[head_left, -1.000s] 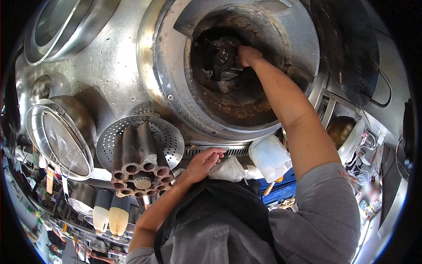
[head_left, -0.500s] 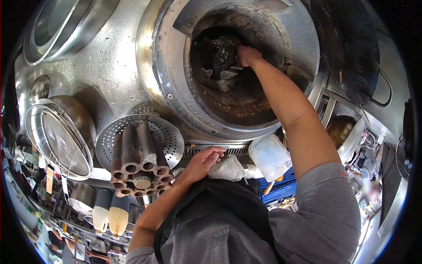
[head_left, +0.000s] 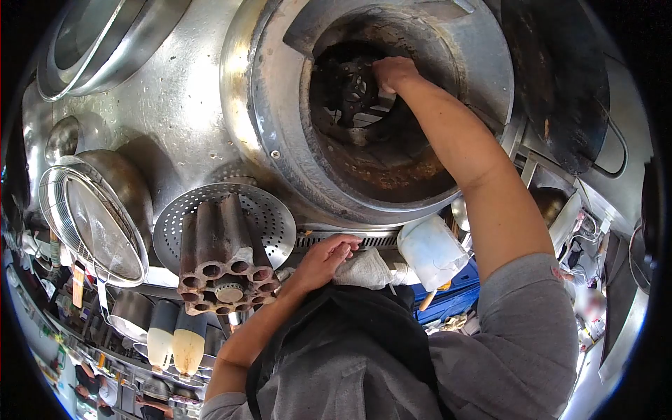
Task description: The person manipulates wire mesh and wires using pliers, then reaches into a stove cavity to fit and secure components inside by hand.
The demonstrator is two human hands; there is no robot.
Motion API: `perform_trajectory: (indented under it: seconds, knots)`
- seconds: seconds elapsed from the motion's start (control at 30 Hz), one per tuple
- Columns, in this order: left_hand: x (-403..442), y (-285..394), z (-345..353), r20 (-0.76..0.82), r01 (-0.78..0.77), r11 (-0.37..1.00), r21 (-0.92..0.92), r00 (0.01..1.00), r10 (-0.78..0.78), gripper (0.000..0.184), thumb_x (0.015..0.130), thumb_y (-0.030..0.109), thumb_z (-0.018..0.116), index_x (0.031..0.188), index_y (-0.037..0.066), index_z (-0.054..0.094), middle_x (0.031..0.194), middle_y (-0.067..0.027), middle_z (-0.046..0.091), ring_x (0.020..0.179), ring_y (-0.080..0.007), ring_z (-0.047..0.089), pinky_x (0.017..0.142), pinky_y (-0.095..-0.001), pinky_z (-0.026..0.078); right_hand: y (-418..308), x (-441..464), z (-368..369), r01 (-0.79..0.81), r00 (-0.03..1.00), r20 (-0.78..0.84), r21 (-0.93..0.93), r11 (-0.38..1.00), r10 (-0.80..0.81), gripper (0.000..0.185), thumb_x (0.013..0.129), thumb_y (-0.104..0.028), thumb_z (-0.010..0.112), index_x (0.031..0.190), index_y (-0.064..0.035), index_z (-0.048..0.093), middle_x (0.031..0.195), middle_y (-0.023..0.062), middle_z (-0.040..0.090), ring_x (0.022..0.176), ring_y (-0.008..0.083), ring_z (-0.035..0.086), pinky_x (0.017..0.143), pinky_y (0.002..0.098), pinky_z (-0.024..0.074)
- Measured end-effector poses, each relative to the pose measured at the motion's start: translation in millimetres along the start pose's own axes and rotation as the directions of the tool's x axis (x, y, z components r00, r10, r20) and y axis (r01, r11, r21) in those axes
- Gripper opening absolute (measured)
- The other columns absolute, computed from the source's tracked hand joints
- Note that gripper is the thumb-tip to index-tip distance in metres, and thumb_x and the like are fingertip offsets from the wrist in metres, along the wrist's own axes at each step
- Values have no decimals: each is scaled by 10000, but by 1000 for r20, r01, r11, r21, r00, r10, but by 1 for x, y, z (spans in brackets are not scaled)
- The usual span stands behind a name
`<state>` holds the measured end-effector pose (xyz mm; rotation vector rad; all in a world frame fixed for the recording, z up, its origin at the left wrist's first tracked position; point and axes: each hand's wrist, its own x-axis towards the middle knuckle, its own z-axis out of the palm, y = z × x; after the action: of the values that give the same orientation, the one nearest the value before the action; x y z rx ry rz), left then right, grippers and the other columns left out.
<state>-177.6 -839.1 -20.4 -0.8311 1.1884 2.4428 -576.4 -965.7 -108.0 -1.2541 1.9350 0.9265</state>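
My right hand reaches into the round, soot-dark burner well, beside a dark metal burner piece at its bottom. Its fingers are curled, and what they hold, if anything, is hidden. My left hand rests at the counter's front edge by a slotted drain and a folded white cloth; its fingers are together, and whether they grip anything cannot be made out. Left of it, a rusty cluster of metal tubes stands on a perforated round ladle.
Wire strainers and a bowl sit at the left, large pans at the upper left. A white container hangs at the front edge. A large dark wok stands at the right. People are far off at lower left.
My right hand has moved slightly up and left, away from the well's bottom, and its forearm has shifted. The view has shifted a little. My left hand stays in place.
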Motion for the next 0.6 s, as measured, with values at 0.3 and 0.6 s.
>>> perform_trajectory:
  seconds: [0.3, 0.6]
  knots:
    - [-1, -4, -2, -15, -18, 999, -29, 1000, 17, 307, 1081, 220, 449, 1272, 34, 600, 1128, -56, 631, 983, -126, 583, 884, -270, 482, -16, 39, -11, -25, 998, 52, -119, 993, 31, 323, 780, -57, 715, 1098, -98, 751, 1115, 106, 727, 1007, 318, 718, 731, 475, 585]
    - [-1, -2, -2, -14, -41, 999, -29, 999, 40, 303, 1079, 215, 454, 1268, 30, 601, 1130, -56, 636, 982, -128, 590, 878, -272, 486, -7, 37, -6, -49, 991, 121, -61, 997, 57, 361, 825, -41, 646, 1181, -70, 703, 1216, 139, 687, 1147, 324, 657, 862, 457, 561]
